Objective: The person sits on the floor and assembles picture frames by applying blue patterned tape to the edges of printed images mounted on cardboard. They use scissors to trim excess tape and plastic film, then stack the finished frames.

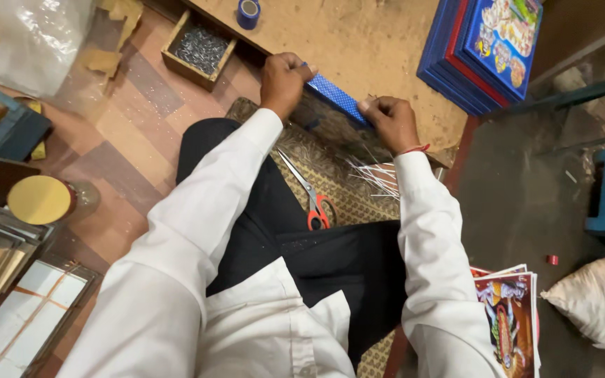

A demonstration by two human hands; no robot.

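Dusty brown board (358, 42) up front; left hand (283, 82) and right hand (392, 123) maybe pinch blue strip (337, 98), fingers curled tight.

head cam: worn up top, staring steeply down past the lap
range: close, arm's reach of the bench (358, 49)
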